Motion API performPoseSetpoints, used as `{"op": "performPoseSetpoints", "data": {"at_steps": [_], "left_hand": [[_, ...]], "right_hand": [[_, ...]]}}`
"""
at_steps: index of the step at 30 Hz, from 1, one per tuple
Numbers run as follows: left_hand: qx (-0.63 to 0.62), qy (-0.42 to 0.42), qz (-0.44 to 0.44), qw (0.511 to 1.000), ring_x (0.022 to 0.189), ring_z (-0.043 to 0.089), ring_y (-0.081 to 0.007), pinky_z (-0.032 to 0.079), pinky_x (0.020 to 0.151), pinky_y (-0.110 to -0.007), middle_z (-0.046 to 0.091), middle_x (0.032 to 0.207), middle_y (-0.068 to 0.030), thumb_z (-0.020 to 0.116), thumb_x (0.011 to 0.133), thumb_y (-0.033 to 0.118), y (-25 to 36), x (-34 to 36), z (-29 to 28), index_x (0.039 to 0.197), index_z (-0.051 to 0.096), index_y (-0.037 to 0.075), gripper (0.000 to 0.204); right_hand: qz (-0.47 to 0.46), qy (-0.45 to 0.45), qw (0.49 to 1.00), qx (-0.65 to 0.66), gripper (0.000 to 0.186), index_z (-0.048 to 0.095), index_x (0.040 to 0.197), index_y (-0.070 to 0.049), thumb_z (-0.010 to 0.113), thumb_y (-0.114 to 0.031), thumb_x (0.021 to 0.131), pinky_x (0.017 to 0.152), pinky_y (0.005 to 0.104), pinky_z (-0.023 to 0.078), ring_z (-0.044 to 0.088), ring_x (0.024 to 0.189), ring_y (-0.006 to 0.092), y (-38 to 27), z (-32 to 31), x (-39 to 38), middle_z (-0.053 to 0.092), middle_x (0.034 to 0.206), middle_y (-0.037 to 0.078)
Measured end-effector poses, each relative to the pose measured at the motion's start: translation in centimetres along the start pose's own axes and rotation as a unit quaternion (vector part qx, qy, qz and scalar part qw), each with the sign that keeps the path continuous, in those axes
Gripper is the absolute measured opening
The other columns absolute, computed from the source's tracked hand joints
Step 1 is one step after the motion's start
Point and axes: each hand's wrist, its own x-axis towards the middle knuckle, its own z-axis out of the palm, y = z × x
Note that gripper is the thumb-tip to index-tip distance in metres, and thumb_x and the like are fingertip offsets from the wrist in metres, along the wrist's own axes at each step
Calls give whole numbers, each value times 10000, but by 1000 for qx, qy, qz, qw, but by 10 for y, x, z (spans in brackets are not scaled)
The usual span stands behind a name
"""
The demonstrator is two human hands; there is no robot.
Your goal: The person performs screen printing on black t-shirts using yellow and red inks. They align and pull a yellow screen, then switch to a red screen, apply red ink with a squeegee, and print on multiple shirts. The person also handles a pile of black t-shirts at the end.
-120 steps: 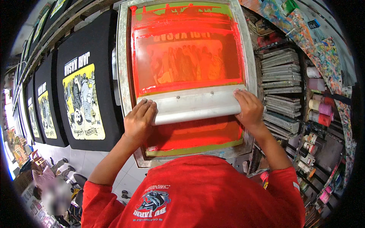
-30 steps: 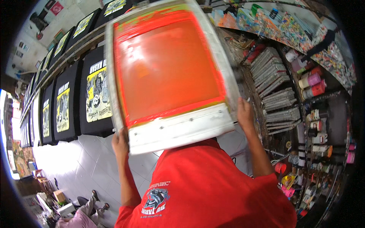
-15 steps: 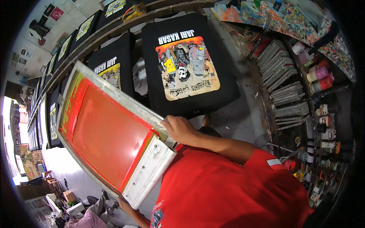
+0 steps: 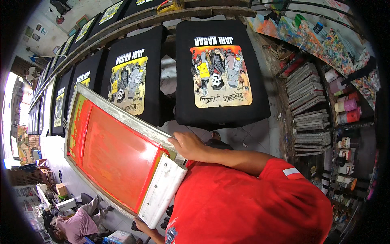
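Note:
A screen-printing frame (image 4: 115,110) with red ink across its mesh is held tilted in front of my body. My right hand (image 4: 189,145) grips the frame's side rail close to its near end. Lower in the picture, my left hand (image 4: 147,228) holds the opposite side, its fingers partly hidden by the frame. Across the frame's near end lies a whitish bar with screws (image 4: 162,191), which looks like a squeegee. Beyond the frame, a black T-shirt with a printed picture (image 4: 223,77) is stretched on a board; another printed black T-shirt (image 4: 132,81) sits left of it.
More printed black shirts (image 4: 61,99) line a wooden rack (image 4: 191,13) toward the left. Stacked frames (image 4: 306,101) and paint tubs (image 4: 347,118) stand along the right. A person in a pink top (image 4: 77,225) is low at the far left. A yellow tool (image 4: 170,6) rests on the rack.
The shirts have shifted right in the view and more of the second shirt shows. Both hands keep their hold on the frame, which stays in front of me.

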Motion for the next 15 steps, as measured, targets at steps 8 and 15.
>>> {"op": "performPoseSetpoints", "data": {"at_steps": [8,15], "left_hand": [[65,23,44,997,950,632,-266,508,804,-378,608,1140,-206,372,1020,425,50,-1,48,1210,511,-112,586],[40,-30,75,996,961,625,-272,500,816,-372,600,1133,-226,385,1020,431,74,72,58,1232,478,-133,610]], "right_hand": [[-8,27,999,15,413,572,770,23,498,-334,964,603,511,476,621,650,434,8,-9,25,606,678,265],[18,75,997,31,416,569,756,9,496,-343,966,609,521,473,623,660,434,10,-3,57,612,689,260]]}}
